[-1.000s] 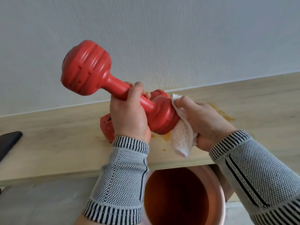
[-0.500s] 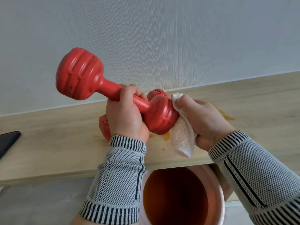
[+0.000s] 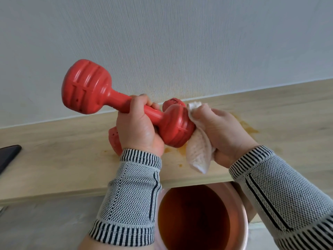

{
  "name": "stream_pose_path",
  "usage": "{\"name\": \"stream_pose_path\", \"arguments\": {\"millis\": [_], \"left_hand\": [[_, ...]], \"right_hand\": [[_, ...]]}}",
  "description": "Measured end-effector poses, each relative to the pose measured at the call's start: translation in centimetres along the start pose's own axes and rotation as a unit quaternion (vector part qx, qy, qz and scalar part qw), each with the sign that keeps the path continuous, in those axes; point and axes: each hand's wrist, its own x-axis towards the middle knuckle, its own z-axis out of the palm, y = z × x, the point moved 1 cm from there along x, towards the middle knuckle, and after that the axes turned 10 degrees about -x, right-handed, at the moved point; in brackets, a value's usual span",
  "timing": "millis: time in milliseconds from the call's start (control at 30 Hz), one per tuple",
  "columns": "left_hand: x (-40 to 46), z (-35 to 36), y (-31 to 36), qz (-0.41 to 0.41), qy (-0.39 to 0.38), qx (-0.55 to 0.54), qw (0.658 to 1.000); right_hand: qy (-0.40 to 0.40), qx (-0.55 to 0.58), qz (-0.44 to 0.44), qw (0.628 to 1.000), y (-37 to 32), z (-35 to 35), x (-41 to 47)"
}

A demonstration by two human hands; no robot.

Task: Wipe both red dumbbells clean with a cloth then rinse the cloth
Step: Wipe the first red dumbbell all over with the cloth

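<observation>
My left hand (image 3: pixel 138 129) grips the handle of a red dumbbell (image 3: pixel 86 87), held in the air and tilted, its left head high and its right head low. My right hand (image 3: pixel 225 134) presses a white cloth (image 3: pixel 198 152) against the right head of that dumbbell. A second red dumbbell (image 3: pixel 114 139) lies on the wooden shelf (image 3: pixel 54 159) behind my left hand, mostly hidden; one end shows at the left and the other end peeks out above the held dumbbell's right head.
A pink bucket (image 3: pixel 241 222) of brownish water stands on the floor below the shelf edge. Orange-brown stains (image 3: pixel 248 127) mark the shelf. A dark flat object (image 3: pixel 9 156) lies at the far left. A white wall rises behind the shelf.
The held dumbbell has tipped lower, its left head coming down and slightly left. My right hand keeps the cloth on the right head, shifting a little along it.
</observation>
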Motion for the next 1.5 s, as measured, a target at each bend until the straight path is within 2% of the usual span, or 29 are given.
{"name": "stream_pose_path", "arguments": {"millis": [100, 200, 333, 433, 567, 700, 900, 1100, 1233, 1300, 1500], "left_hand": [[-0.1, 0.2, -0.1, 0.011, -0.011, 0.014, 1.0], [0.4, 0.0, 0.1, 0.014, 0.011, 0.017, 1.0], [0.8, -0.5, 0.1, -0.004, 0.036, -0.003, 0.999], [0.4, -0.3, 0.1, -0.001, 0.019, 0.003, 1.0], [0.0, 0.1, -0.1, 0.029, -0.026, 0.03, 0.999], [0.0, 0.1, -0.1, 0.075, -0.043, 0.078, 0.993], [-0.3, 0.1, -0.1, 0.094, -0.074, 0.1, 0.988], [-0.1, 0.1, 0.1, 0.096, -0.041, 0.086, 0.991], [-0.5, 0.2, -0.1, 0.084, -0.051, 0.088, 0.991], [-0.8, 0.3, -0.2, 0.099, -0.05, 0.109, 0.988], [0.2, 0.1, 0.3, 0.108, -0.022, 0.089, 0.99]], "right_hand": [[-0.022, 0.028, 0.02, 0.999, -0.1, -0.3, 0.1], [-0.064, -0.009, -0.01, 0.998, 0.0, -0.2, -0.2], [-0.002, -0.074, -0.05, 0.996, 0.1, 0.5, -0.3], [0.021, -0.066, -0.023, 0.997, 0.1, 0.4, -0.2], [-0.016, -0.024, 0.036, 0.999, -0.4, -0.1, -0.4], [-0.057, -0.02, 0.049, 0.997, -0.3, 0.2, -0.9], [-0.014, -0.015, 0.065, 0.998, -0.2, 0.1, -0.4], [-0.035, -0.006, 0.021, 0.999, -0.2, 0.6, -0.6], [0.026, -0.026, 0.042, 0.998, 0.2, 0.6, -0.3], [0.025, -0.023, 0.043, 0.998, 0.3, 0.4, -0.2], [-0.001, -0.034, -0.044, 0.998, 0.5, 1.1, -0.6]]}}
